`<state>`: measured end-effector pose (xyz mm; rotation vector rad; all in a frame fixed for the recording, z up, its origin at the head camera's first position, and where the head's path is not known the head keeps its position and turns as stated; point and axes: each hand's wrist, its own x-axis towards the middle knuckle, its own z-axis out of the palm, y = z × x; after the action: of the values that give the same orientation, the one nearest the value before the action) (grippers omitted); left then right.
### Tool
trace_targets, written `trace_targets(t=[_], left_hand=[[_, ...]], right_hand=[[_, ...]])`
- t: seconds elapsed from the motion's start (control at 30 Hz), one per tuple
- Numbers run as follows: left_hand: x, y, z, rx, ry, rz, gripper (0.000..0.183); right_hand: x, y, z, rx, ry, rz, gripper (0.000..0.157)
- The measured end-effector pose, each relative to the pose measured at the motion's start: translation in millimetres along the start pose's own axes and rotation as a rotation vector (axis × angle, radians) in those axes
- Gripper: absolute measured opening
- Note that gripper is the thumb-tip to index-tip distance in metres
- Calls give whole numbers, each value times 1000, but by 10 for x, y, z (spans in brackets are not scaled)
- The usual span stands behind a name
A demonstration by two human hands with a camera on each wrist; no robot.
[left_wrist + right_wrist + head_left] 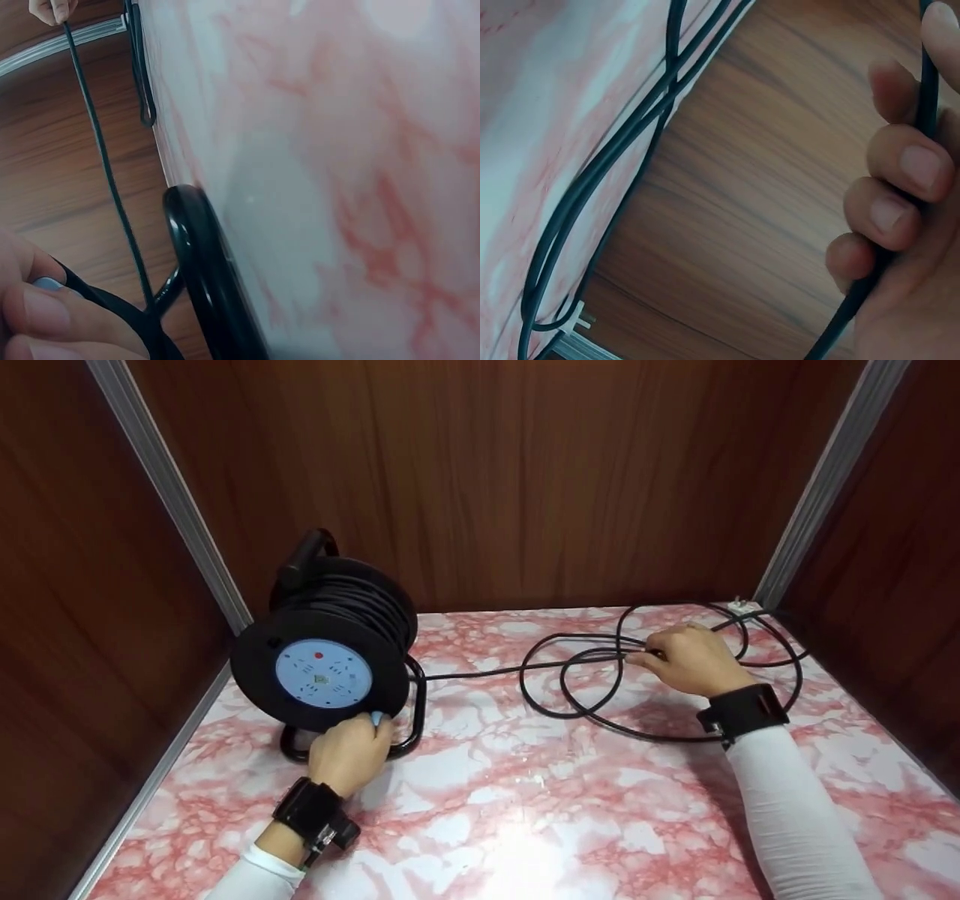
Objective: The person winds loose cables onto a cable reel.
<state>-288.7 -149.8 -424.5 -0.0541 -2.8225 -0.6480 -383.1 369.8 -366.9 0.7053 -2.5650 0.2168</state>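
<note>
On the left stands a black cable reel (pixel 322 673), with a pale blue socket face and dark cable wound on its drum. At the face's lower right rim, my left hand (pixel 349 754) grips a small blue knob (pixel 376 718), mostly hidden by the fingers; the left wrist view shows a bit of the blue knob (pixel 49 283) between them. Out to the right, my right hand (pixel 690 660) holds the black cable (pixel 487 670), which runs straight from the reel. In the right wrist view, curled fingers wrap the cable (pixel 928 90).
Loose cable loops (pixel 570 712) lie around and beneath the right hand. A white plug (pixel 739 605) rests at the back right corner. Wood-grain panels (pixel 487 487) wall in the red-and-white marbled table (pixel 465 810). The reel has a black tubular stand (pixel 420 705).
</note>
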Motion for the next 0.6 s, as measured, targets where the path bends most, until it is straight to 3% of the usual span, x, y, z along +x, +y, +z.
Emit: trace_targets(t=[0.27, 0.6], left_hand=[[-37, -191, -32, 0, -18, -37, 53], [-55, -398, -129, 4, -76, -81, 53]], right_hand=[[-75, 97, -46, -50, 101, 110, 38], [-67, 107, -77, -14, 58, 99, 41]])
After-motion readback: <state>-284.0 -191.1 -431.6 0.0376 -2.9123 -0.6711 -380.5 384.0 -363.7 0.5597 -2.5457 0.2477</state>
